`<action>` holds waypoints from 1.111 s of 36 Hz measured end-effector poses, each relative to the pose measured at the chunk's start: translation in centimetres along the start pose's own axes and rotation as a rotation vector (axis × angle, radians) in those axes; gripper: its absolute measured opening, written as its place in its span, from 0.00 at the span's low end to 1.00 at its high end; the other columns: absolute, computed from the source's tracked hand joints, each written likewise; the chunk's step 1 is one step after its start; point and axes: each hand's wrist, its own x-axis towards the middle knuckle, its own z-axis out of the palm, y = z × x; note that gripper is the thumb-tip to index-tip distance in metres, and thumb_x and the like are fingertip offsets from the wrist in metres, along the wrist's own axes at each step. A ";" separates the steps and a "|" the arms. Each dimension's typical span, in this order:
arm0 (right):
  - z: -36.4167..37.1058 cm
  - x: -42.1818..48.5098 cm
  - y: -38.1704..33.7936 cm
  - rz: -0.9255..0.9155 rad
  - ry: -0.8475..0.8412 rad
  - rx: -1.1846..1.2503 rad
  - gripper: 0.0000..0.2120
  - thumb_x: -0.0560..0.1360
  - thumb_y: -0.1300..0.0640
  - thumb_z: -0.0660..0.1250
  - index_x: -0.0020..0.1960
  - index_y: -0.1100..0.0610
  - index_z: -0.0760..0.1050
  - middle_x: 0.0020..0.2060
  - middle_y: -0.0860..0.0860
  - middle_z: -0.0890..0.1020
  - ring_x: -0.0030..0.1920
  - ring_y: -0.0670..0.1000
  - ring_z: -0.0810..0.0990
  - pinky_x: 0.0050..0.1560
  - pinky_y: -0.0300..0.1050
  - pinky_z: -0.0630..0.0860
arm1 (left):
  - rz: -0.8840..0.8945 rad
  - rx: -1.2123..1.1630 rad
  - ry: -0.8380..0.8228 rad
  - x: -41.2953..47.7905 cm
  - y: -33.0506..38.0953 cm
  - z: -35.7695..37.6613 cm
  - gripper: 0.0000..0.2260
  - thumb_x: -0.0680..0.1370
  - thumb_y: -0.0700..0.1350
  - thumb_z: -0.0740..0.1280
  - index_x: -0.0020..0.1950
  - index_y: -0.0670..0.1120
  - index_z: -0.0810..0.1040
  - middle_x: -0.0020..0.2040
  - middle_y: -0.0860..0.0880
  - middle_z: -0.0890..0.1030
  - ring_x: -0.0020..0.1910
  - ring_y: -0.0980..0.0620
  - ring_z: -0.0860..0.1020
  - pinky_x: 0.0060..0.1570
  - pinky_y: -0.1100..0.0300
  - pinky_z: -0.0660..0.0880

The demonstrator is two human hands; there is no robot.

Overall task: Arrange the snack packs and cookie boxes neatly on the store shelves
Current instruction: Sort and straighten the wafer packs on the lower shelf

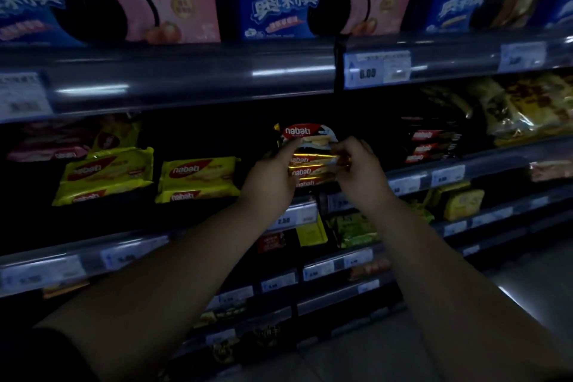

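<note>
Head camera: on the dim middle shelf, left hand and right hand pinch opposite ends of a stack of Nabati wafer packs, long axis running from 9 to 3 o'clock, both hands equally near.

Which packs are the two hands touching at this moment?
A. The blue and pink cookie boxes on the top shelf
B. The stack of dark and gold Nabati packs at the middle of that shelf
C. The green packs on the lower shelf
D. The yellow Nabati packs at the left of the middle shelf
B: the left hand and the right hand each hold one side of the stack of dark and gold Nabati packs.
</note>
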 end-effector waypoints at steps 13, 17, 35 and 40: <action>4.3 -2.2 -8.9 -0.157 0.196 -0.291 0.20 0.68 0.55 0.64 0.60 0.56 0.75 0.55 0.59 0.77 0.57 0.64 0.72 0.57 0.57 0.71 | 0.085 0.139 0.000 -4.6 -4.4 -7.5 0.31 0.76 0.47 0.68 0.77 0.51 0.61 0.71 0.43 0.70 0.66 0.43 0.72 0.61 0.52 0.74; 8.5 -3.0 -13.5 -0.291 0.107 -0.311 0.20 0.69 0.52 0.66 0.60 0.55 0.75 0.54 0.58 0.77 0.57 0.63 0.72 0.58 0.58 0.70 | 0.033 0.297 0.046 -6.5 -9.1 -11.7 0.29 0.73 0.52 0.65 0.73 0.46 0.67 0.70 0.43 0.72 0.67 0.39 0.71 0.66 0.48 0.69; 23.3 -5.0 -24.4 -0.267 -0.563 -0.574 0.29 0.80 0.42 0.53 0.79 0.41 0.48 0.80 0.53 0.51 0.78 0.61 0.41 0.71 0.66 0.30 | -0.202 0.504 -0.159 -14.0 -19.5 -21.9 0.28 0.75 0.61 0.50 0.71 0.53 0.70 0.73 0.49 0.70 0.70 0.43 0.69 0.63 0.44 0.70; 24.8 -7.3 -25.2 -0.319 -0.565 -0.567 0.30 0.80 0.42 0.54 0.80 0.46 0.50 0.80 0.53 0.52 0.79 0.57 0.44 0.72 0.66 0.30 | -0.156 0.518 -0.167 -17.2 -19.9 -23.7 0.34 0.70 0.64 0.50 0.68 0.48 0.74 0.68 0.45 0.75 0.65 0.41 0.74 0.56 0.42 0.72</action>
